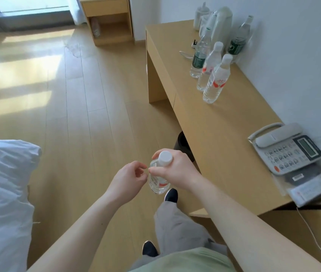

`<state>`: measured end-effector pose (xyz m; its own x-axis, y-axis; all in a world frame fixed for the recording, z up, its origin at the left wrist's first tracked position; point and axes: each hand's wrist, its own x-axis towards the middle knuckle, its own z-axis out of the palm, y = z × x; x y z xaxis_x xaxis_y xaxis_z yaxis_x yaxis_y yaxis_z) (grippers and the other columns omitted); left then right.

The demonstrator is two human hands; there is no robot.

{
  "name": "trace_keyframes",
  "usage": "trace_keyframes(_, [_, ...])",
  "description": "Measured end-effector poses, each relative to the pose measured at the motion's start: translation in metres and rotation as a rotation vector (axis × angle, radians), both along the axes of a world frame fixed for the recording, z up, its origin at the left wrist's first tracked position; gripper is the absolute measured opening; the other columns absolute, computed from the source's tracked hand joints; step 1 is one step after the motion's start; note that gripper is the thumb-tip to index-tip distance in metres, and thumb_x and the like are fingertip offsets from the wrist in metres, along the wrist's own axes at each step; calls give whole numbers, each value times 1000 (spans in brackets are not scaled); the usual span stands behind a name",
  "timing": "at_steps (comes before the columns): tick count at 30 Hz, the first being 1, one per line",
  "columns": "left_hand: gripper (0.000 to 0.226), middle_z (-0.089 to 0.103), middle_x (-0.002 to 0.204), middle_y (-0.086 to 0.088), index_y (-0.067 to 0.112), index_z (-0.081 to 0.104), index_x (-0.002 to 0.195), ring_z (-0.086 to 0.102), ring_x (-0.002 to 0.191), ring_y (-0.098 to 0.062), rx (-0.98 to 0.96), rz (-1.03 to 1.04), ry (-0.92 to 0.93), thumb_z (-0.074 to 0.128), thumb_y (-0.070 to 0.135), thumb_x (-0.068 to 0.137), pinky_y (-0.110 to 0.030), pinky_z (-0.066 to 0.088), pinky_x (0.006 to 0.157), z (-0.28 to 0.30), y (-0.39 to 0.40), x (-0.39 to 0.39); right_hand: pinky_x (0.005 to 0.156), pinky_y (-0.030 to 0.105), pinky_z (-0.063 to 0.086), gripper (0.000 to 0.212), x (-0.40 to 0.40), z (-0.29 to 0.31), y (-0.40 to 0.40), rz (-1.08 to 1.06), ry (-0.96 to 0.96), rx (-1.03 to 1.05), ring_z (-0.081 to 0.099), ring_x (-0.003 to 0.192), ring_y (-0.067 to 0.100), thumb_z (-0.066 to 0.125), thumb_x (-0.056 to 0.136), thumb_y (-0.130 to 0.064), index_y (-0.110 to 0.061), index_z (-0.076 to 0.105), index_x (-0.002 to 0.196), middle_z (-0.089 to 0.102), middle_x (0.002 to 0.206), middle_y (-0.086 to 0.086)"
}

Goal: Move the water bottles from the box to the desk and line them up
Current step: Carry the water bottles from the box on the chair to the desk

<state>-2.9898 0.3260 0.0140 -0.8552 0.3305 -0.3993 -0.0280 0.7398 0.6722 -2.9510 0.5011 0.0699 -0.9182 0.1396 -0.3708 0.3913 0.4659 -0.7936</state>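
While carried over the floor beside the counter (214,122), water bottle (158,181) gripped at the neck by right hand (173,169); left hand (128,176) loosely curled, holding nothing. Transport step, judged. Next: stand it upright just beside nearest bottle (215,81) of the row.

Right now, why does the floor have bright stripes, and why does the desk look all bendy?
Head view: sunlight from the window falls in pale bands on the floor; the wide-angle lens leans the desk and its bottles; the held bottle in the right hand looks sharp, the far kettle soft.
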Motion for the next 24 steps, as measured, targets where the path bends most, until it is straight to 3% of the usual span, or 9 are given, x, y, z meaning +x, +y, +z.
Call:
trace_keyframes(6, [18, 66, 100, 12, 29, 64, 108, 62, 95, -5, -25, -27, 5, 58, 37, 93, -26, 49, 76, 1, 50, -90, 74, 30, 52, 26, -82, -2, 48, -36, 35, -31, 63, 85, 9, 79, 69, -38, -25, 66, 88, 69, 88, -8])
trace_keyframes(12, [12, 66, 95, 16, 33, 63, 103, 60, 89, 1, -12, -88, 53, 56, 35, 94, -19, 43, 67, 11, 121, -167, 74, 28, 54, 26, -143, 12, 114, -118, 84, -64, 63, 83, 5, 81, 68, -36, -28, 67, 89, 70, 88, -11])
trace_keyframes(24, [11, 66, 89, 14, 32, 62, 101, 59, 82, -1, -8, -357, 58, 53, 33, 96, -21, 40, 62, 20, 243, -249, 62, 10, 45, 25, -186, 26, 212, -390, 86, -76, 59, 81, -4, 83, 69, -32, -28, 69, 90, 70, 86, -13])
